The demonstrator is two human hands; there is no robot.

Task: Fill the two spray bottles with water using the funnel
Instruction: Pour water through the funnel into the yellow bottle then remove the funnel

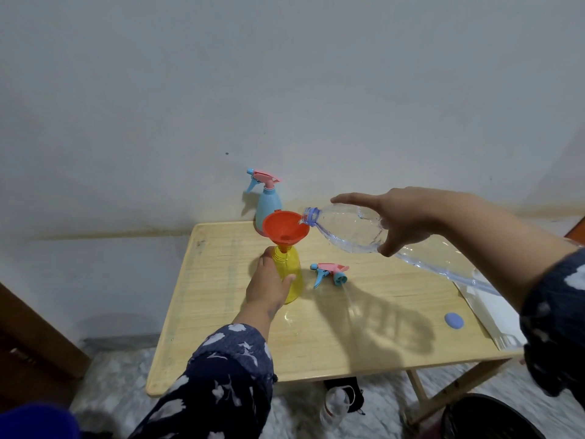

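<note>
The right hand [402, 221] grips the tilted water bottle [348, 229], pouring into the funnel [285, 228] on the yellow bottle [289, 274], which the left hand [267, 285] clasps mid-tabletop. The fill level is probably low. Next comes the blue bottle [267, 204] at the far edge, still capped; the near edge has room.

The near half of the table [240, 353] lies open, bare wood from the front edge up to the yellow bottle [292, 264]. Behind it the path is crowded — the orange funnel [285, 228] stands in that bottle's neck, with the blue spray bottle [268, 205] just behind against the wall. The tilted clear bottle [351, 231] bars the right side overhead. A loose spray head [329, 273], a blue cap [454, 320] and white paper [493, 315] dot the right — gaps remain between them.
</note>
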